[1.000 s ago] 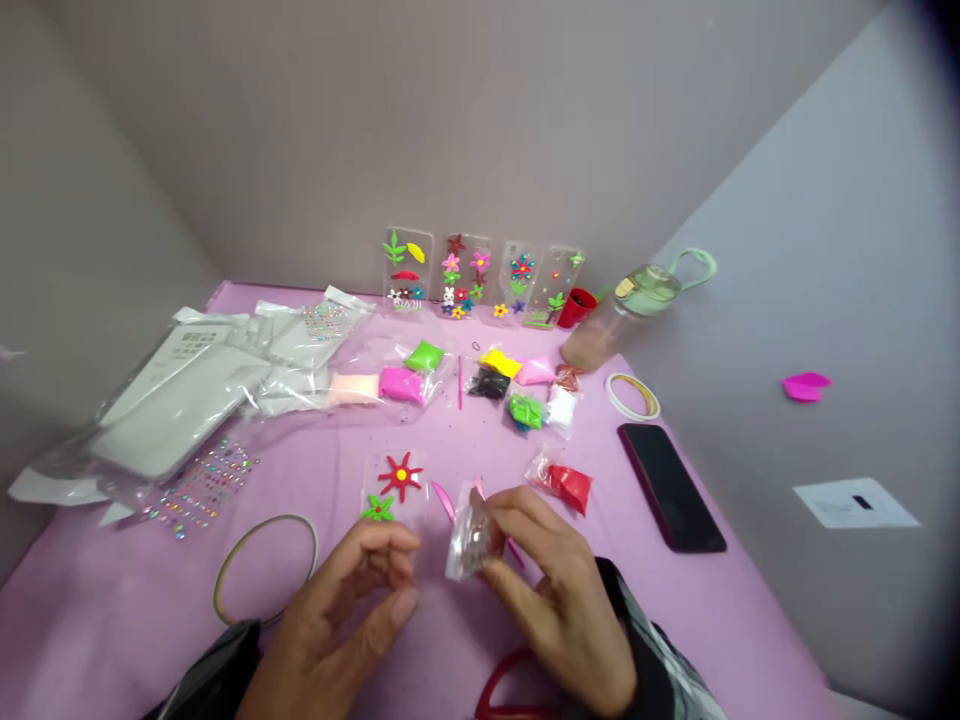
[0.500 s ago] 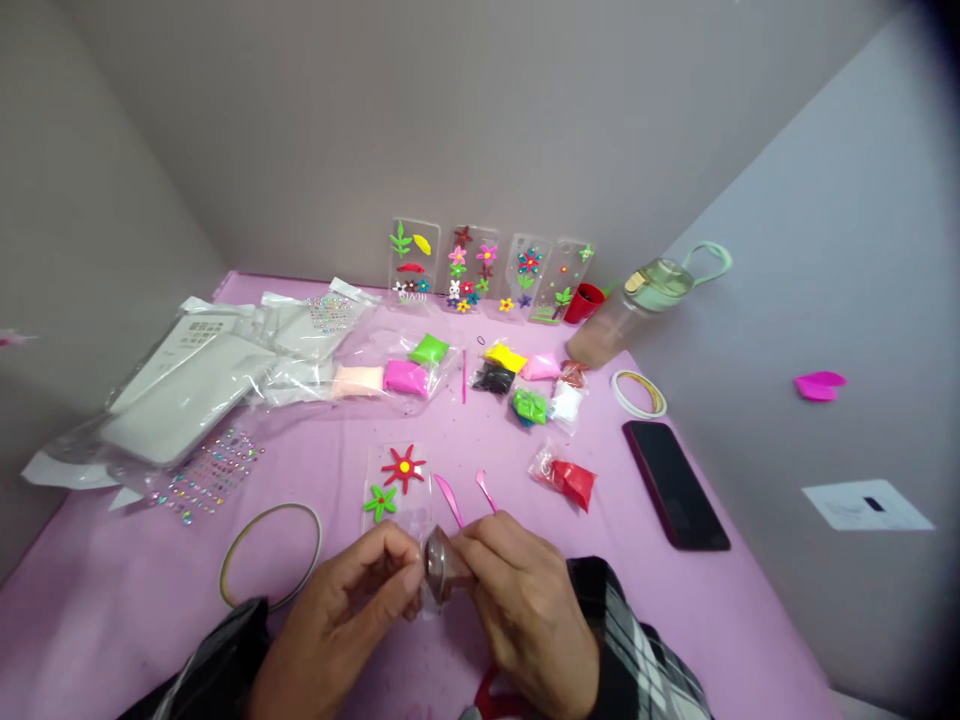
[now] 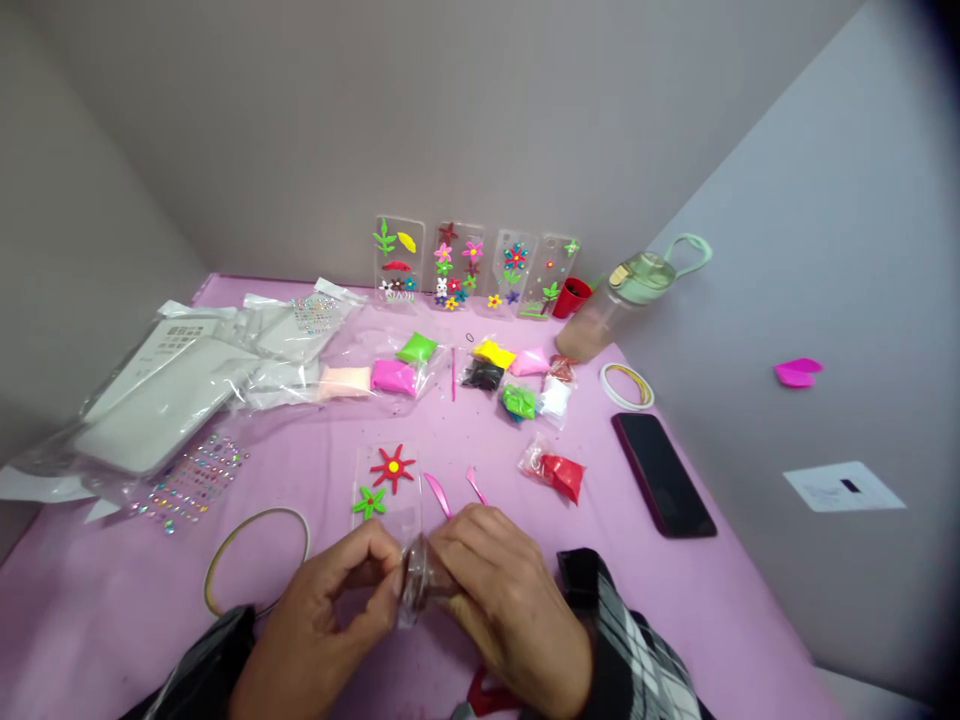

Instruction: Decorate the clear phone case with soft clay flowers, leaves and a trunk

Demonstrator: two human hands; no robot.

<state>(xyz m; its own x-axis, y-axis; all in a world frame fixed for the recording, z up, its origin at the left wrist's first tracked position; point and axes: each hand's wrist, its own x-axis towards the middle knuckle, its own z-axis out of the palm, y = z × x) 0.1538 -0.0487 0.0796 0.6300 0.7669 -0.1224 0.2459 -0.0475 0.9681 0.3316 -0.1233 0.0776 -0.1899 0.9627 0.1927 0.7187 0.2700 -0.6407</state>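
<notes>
Packet: clear wrap with brown contents, held between both hands over the desk
Left hand: thumb and fingertips pinching the clear end
Right hand: fingers closed around the brown end
Case: clear, just beyond the packet, bearing red and green flowers
Knife: pink, beside the case
Scissors: red-handled, partly hidden by the right hand

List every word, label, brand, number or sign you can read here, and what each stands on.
No text is readable.
Dark print on the white package at left: too small.
Faint print on the white paper on the right wall: too small and blurred.
White squiggles on the leftmost standing case: cannot tell whether they are letters.
</notes>
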